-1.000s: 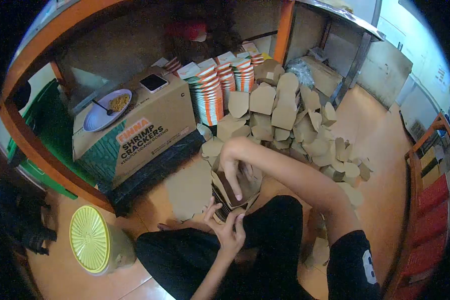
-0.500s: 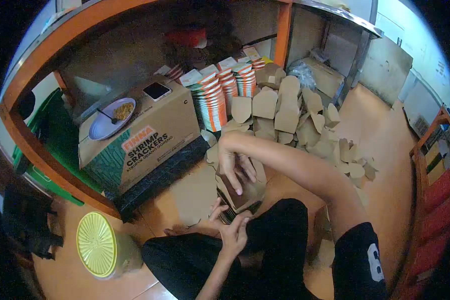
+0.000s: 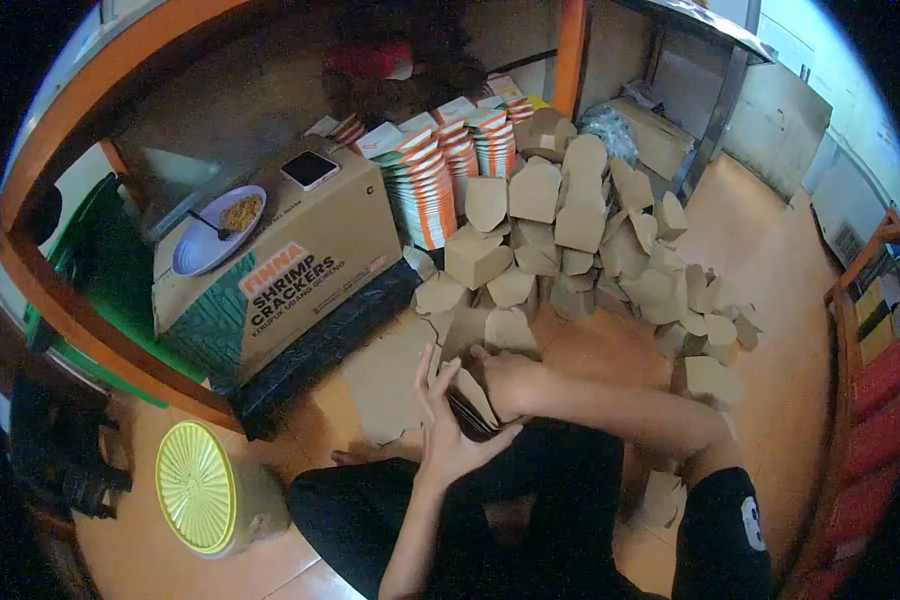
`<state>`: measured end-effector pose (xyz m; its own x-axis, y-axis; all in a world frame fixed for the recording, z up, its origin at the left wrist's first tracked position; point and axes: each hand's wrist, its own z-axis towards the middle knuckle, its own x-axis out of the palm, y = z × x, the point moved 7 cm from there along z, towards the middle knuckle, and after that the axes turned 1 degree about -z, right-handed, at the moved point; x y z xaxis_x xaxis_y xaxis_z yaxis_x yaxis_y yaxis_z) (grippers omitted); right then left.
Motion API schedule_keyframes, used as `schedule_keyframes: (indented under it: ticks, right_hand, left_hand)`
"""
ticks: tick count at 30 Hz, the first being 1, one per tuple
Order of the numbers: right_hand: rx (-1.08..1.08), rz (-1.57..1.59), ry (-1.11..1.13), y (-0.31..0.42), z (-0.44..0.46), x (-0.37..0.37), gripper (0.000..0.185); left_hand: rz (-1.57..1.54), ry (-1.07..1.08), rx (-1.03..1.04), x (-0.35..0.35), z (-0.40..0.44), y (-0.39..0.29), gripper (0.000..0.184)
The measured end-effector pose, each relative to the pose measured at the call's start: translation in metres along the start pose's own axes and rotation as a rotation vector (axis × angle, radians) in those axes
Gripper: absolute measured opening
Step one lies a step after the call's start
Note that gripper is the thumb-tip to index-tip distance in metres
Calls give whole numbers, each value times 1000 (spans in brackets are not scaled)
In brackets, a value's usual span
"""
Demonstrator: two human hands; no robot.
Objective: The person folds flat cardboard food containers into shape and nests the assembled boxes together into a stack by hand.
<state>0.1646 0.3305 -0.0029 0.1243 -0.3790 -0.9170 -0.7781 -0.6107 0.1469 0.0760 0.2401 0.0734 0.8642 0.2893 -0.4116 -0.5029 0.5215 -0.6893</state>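
My left hand (image 3: pixel 454 435) is wrapped round the near left side of a brown cardboard box (image 3: pixel 472 398) above my lap, thumb and fingers on its walls. Dark edges of stacked card show inside it. On the box's right side lies my right hand (image 3: pixel 510 385), its fingers curled and partly hidden by the card. Just beyond my hands stand open flaps of brown card (image 3: pixel 510 333). A flat sheet of card (image 3: pixel 375 385) lies on the floor to the left.
A big heap of brown folded boxes (image 3: pixel 580 220) spreads behind. Orange-and-white stacked cartons (image 3: pixel 420 195) stand beside a shrimp crackers box (image 3: pixel 310 270), which carries a purple plate (image 3: pixel 195 250) and a phone (image 3: pixel 310 169). A yellow-lidded tub (image 3: pixel 197 487) is at the left.
My right hand has come down from above the box to its right side, and its fingers have curled. My left hand has moved up and now wraps the box's near left side.
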Motion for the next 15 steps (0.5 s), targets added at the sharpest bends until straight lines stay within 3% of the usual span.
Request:
schedule_keyframes:
  ticks: [1,5,6,8,10,11,15]
  right_hand:
    - [216,251,-69,4,-30,-31,75]
    - [278,304,-69,5,-32,-14,80]
    - [280,346,-75,4,-25,-9,80]
    - [111,240,-19,4,-16,-3,78]
    - [-221,-43,112,22,-35,-37,74]
    - [-281,-5,35,16,-32,-39,70]
    - [-154,-113,256,25,-10,-14,61]
  left_hand:
    - [-34,21,-3,4,2,5,107]
    - [-38,200,-132,13,8,4,107]
    - [-37,164,-111,12,7,4,104]
    - [-37,87,-69,13,-1,12,100]
    - [-27,53,-121,15,-9,30,99]
    - [-29,37,-160,16,-15,34,100]
    - [22,-23,-264,18,-22,39,110]
